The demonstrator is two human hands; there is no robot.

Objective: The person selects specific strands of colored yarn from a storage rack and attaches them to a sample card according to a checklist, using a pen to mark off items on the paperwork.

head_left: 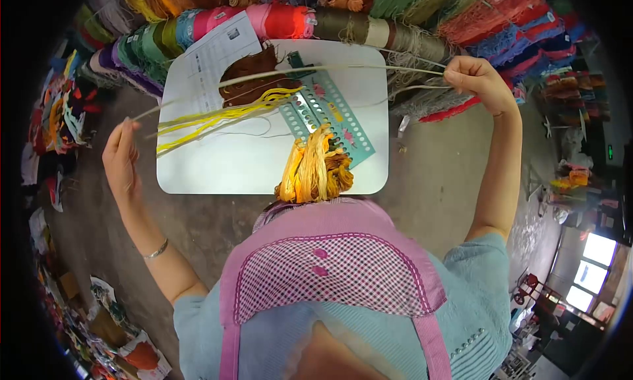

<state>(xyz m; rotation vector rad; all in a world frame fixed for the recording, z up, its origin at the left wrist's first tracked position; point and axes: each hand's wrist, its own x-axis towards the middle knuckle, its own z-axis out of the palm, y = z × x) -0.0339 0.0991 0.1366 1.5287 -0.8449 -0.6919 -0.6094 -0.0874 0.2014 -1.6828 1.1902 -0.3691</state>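
A pale grey-beige strand of embroidery thread (369, 66) is stretched across the board between my two hands. My left hand (123, 157), out past the board's left edge, has its fingertips pinched on one end. Beyond the right corner, my right hand (480, 82) is closed with thumb and forefinger on the other end. Beneath the strand lie a dark brown skein (244, 71) and yellow threads (217, 121). These yellow threads reach a green perforated thread card (359, 148) with punched holes along its edges. A gold-and-brown thread bundle (306, 169) covers the card's near part.
Under these things is a white board (198, 177), with a printed sheet (227, 45) at its back left. Behind it run thick rolls of coloured thread (283, 21) and hanging skeins (409, 1). More coloured yarn piles (62, 106) stand at left.
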